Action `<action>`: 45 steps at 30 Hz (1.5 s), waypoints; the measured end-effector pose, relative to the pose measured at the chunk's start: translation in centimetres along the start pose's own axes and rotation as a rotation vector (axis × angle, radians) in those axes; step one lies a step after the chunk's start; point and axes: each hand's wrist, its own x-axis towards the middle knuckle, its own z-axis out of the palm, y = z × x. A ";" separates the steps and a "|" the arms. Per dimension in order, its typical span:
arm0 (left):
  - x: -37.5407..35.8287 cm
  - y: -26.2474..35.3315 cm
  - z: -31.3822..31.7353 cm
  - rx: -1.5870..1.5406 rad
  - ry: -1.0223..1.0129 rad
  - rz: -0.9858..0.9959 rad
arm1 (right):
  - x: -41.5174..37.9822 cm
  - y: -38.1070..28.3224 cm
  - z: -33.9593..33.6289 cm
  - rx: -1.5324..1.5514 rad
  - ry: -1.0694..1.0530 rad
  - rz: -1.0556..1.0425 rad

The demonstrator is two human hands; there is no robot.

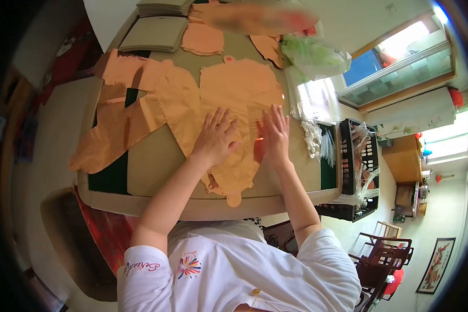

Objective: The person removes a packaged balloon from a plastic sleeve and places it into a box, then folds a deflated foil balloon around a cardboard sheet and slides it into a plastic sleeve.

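A flat, shiny rose-gold foil balloon (239, 83) with small tabs along its edge lies in front of me on the table. My left hand (216, 138) rests palm down on its middle, fingers spread. On the balloon's right edge lies my right hand (275, 138), its fingers stretched out and holding nothing. Beside the right hand, part of the foil shows a darker reddish reflection. Another large foil balloon (177, 99) reaches leftward from beside the first one, with creased folds.
Stacked grey-beige boards (153, 34) and smaller foil pieces (203, 39) lie at the table's far side. Clear plastic packets (314, 99), a green-white bag (314, 54) and white straws (327, 148) are at right. A black crate (351, 171) stands beside the table.
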 end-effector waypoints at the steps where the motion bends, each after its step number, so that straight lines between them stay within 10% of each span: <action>1: 0.0 0.1 -0.1 -0.011 0.013 0.002 | -0.4 0.2 0.9 -0.013 -0.064 -0.001; 33: -0.2 0.3 -0.2 -0.005 0.007 0.075 | -0.7 0.1 1.9 -0.048 -0.115 -0.024; 45: -0.2 0.3 -0.4 0.003 -0.013 0.081 | 2.4 1.9 1.2 0.133 -0.128 0.408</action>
